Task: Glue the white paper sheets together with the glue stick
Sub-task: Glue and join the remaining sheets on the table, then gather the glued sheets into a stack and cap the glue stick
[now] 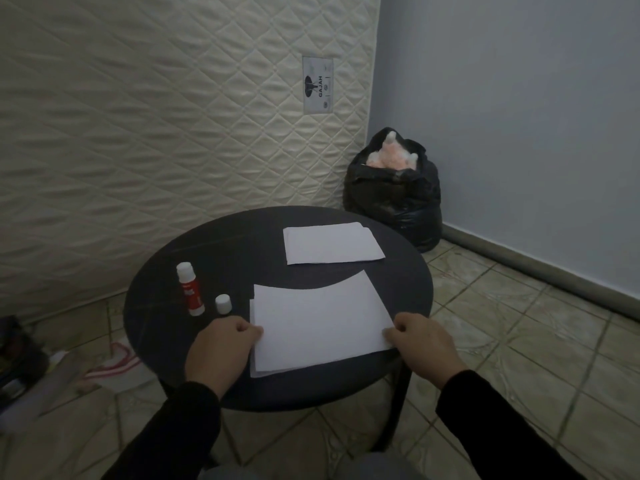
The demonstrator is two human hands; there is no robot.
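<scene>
A white paper sheet [318, 323] lies on top of another sheet at the near side of a round dark table [225, 247]; the lower sheet peeks out along the left and bottom edges. My left hand [221, 348] pinches the top sheet's left edge. My right hand [422, 341] pinches its right edge. More white paper [330, 242] lies at the far side of the table. A red-and-white glue stick [190, 289] lies uncapped to the left of the sheets, with its white cap [222, 304] standing beside it.
A quilted mattress [156, 116] leans against the wall behind the table. A full black rubbish bag [394, 199] sits in the corner at the back right. Cloth and clutter [107, 370] lie on the tiled floor to the left.
</scene>
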